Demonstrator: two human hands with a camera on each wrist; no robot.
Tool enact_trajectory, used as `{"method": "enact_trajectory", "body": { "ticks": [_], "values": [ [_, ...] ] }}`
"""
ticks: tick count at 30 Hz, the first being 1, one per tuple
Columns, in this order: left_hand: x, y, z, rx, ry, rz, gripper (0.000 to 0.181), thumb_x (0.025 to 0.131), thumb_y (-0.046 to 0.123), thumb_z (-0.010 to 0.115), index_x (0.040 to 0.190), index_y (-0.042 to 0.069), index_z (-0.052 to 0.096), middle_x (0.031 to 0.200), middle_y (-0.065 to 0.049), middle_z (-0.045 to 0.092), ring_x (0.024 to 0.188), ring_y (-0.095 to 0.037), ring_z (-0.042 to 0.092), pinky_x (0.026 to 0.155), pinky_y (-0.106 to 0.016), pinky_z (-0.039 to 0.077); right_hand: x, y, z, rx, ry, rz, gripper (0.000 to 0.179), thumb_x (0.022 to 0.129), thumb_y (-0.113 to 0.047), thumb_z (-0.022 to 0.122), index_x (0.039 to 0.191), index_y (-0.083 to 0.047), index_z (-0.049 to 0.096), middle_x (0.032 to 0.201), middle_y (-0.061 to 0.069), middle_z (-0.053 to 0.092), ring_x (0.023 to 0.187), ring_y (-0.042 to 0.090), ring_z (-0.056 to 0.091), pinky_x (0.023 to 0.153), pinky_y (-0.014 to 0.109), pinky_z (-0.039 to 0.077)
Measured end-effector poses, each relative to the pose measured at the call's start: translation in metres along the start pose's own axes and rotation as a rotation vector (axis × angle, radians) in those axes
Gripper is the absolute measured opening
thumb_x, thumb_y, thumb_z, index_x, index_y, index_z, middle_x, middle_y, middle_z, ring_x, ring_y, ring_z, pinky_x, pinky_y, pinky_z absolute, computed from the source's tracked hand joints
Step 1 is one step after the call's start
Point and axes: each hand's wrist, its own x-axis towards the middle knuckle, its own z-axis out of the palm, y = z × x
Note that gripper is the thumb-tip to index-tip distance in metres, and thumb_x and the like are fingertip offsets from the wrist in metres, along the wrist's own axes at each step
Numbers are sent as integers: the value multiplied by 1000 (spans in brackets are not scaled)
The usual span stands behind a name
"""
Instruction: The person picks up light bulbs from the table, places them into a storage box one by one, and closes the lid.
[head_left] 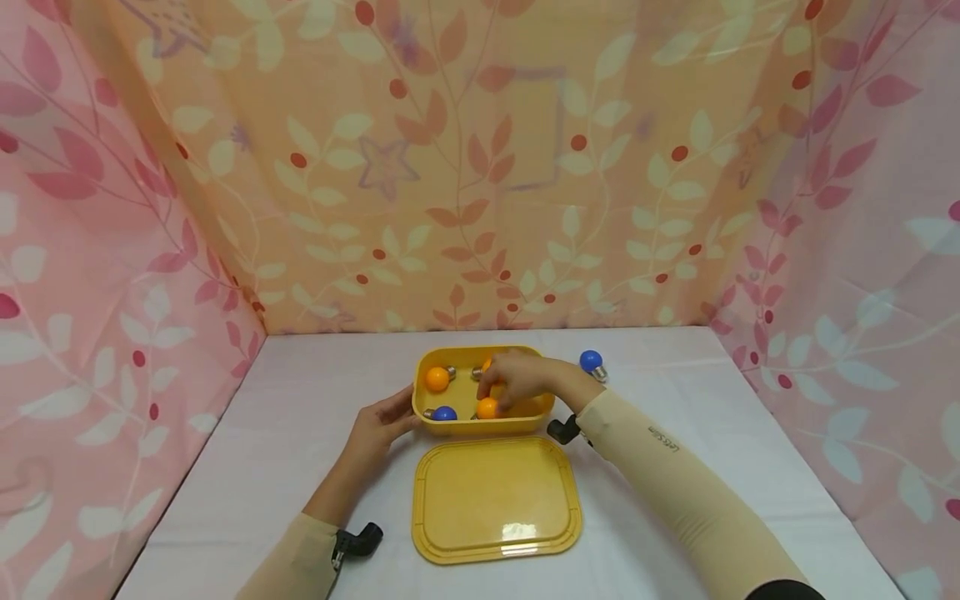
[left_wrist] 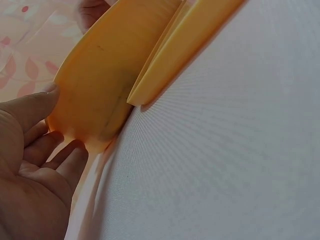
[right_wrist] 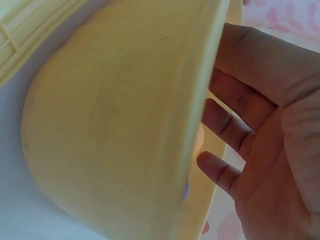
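Your left hand (head_left: 388, 419) gripped the rounded yellow plastic box (head_left: 487, 428); your right hand (head_left: 525, 375) was inside, at a round orange bulb (head_left: 487, 408); whether its fingers grasped that, I couldn't tell.

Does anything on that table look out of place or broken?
One blue bulb looks astray: it lies on the white cloth right of the yellow box, while the other bulbs in view are inside. The yellow lid lies flat in front. I see nothing spilled or broken.

A white-covered table (head_left: 660, 467) stands before a leaf-patterned orange curtain (head_left: 480, 167), with pink leafy curtains (head_left: 90, 333) at either side.
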Motion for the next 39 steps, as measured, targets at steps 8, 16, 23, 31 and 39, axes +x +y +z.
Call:
{"method": "enact_trajectory", "body": {
  "ticks": [8, 16, 23, 31, 39],
  "values": [
    [0, -1, -1, -10, -12, -1, 67, 92, 26, 78, 152, 16, 51, 154, -7, 53, 142, -24, 50, 102, -17, 49, -2, 3, 1, 36, -46, 21, 29, 86, -28, 85, 113, -33, 77, 115, -13, 63, 112, 14, 53, 106, 41, 43],
    [1, -2, 0, -17, -12, -9, 66, 92, 23, 78, 152, 15, 51, 154, -7, 53, 142, -25, 51, 102, -18, 50, -16, 9, -19, 52, 42, -32, 34, 88, -25, 83, 120, -19, 77, 118, -8, 70, 112, 22, 60, 101, 36, 49],
    [2, -1, -1, -12, -7, 1, 64, 93, 21, 78, 152, 16, 52, 153, -6, 54, 141, -24, 52, 100, -19, 51, -40, 18, -40, 88, 148, -17, 34, 90, -24, 81, 123, -18, 76, 124, -7, 72, 121, 18, 59, 112, 44, 45],
    [2, 2, -2, 4, 5, -21, 63, 93, 18, 77, 152, 17, 52, 153, -5, 55, 140, -22, 53, 100, -19, 52, -73, 32, -50, 87, 295, 134, 33, 91, -29, 81, 122, -23, 75, 129, -6, 66, 128, 21, 53, 113, 50, 45],
    [1, 1, 0, 8, 1, -15, 65, 92, 21, 79, 151, 18, 53, 153, -5, 54, 140, -23, 53, 100, -20, 52, -103, 57, -44, 86, 495, 282, 35, 88, -27, 82, 120, -15, 73, 123, 3, 71, 121, 29, 59, 109, 55, 46]
  ]
}}
